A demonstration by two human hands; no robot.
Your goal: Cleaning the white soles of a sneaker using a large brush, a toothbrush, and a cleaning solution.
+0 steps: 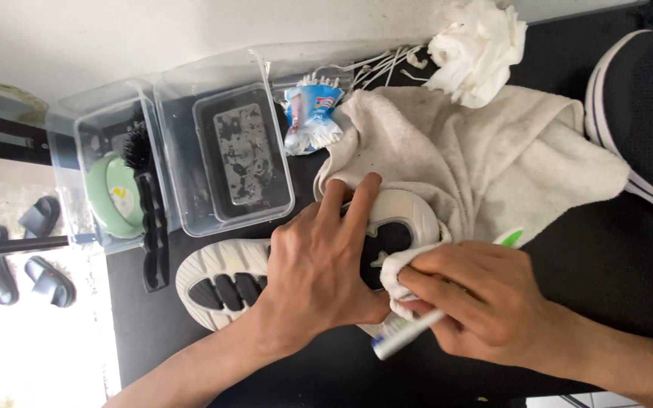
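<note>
A white shoe (pixel 224 283) lies sole up on the black table (pixel 614 264), toe toward the clear plastic boxes, and both hands are on it. The left hand (pixel 319 264) lies flat across the middle of the sole with its fingers spread, two of them reaching over the heel edge, pressing the shoe down. The right hand (pixel 478 298) is closed around a fold of the cream towel (pixel 493 151) and a toothbrush (pixel 410 332) with a white and green handle, and it pushes the bunched cloth against the heel end of the sole. The rest of the towel spreads out behind the shoe, touching it, and looks grey and soiled in places. Judging from how things lie, the wiping of the sole is under way rather than finished: the white rubber near the toe looks fairly clean, while the black grooves and the heel under the cloth cannot be judged. A squeezed toothpaste tube (pixel 310 113) lies near the towel's edge, loose white shoelaces (pixel 379 64) and crumpled tissue (pixel 478 45) lie beyond it, and the nearer plastic box (pixel 224 151) holds dirty water.
</note>
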